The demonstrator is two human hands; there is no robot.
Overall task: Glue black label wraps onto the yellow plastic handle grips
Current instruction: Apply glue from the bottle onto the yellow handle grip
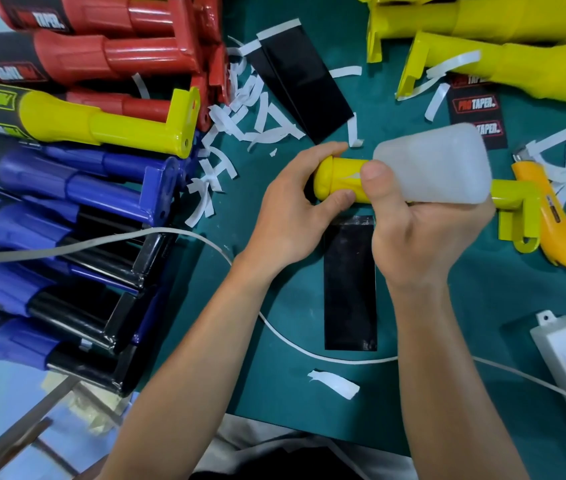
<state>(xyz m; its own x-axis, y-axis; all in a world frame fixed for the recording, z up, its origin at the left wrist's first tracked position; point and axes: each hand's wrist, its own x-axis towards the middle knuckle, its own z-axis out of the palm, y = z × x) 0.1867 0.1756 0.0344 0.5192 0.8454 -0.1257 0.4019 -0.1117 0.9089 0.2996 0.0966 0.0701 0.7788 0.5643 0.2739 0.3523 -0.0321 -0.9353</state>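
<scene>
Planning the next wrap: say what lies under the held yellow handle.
A black label wrap lies flat on the green mat; the left hand and right hand cover anything else.

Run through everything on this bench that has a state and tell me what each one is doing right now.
Left hand: grips the yellow plastic handle grip at its rounded end.
Right hand: holds the translucent white squeeze bottle, tipped toward the grip.
Yellow plastic handle grip: held sideways, bare, no label.
Black rectangular label wrap: flat on the green mat, unattached.
Orange utility knife: lying on the mat, untouched.
</scene>
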